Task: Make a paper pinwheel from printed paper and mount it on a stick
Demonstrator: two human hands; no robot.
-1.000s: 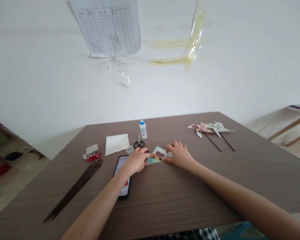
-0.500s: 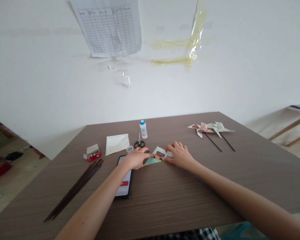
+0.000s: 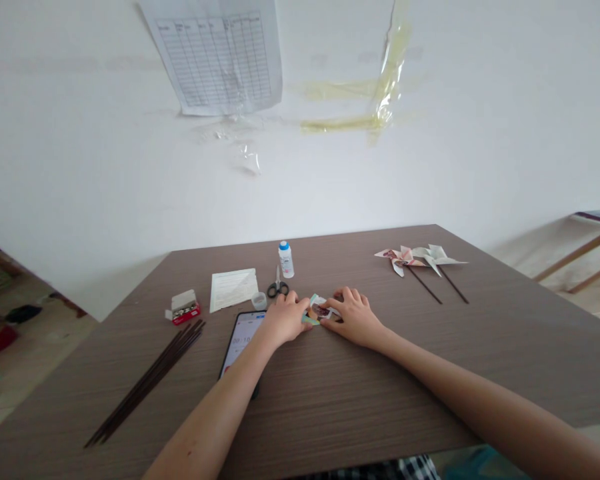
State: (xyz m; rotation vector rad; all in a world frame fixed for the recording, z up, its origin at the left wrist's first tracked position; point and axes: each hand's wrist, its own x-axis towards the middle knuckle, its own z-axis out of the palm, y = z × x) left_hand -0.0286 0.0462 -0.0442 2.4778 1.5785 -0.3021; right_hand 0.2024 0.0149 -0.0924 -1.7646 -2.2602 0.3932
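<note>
A small piece of printed, folded paper (image 3: 316, 303) lies on the table between my hands, its picture and a green-blue edge partly showing. My left hand (image 3: 286, 317) closes on the paper's left side with thumb and fingers, covering that part. On the right side, my right hand (image 3: 355, 313) is closed too, its thumb and fingertips pressing the paper. Just beyond my left hand are black-handled scissors (image 3: 278, 288) and a small round clear container (image 3: 259, 301). A phone (image 3: 241, 340) with a lit screen is partly under my left forearm.
Behind the scissors stands a white bottle with a blue cap (image 3: 286, 260). To the left are a paper sheet (image 3: 234, 289), a small red-and-white box (image 3: 185, 309) and several dark sticks (image 3: 147, 383). Two paper pinwheels (image 3: 403, 259) on sticks lie at the right. A wall borders the table's back.
My left hand has moved right and slightly up, nearer my right hand, and now covers more of the paper. More of the phone's screen shows.
</note>
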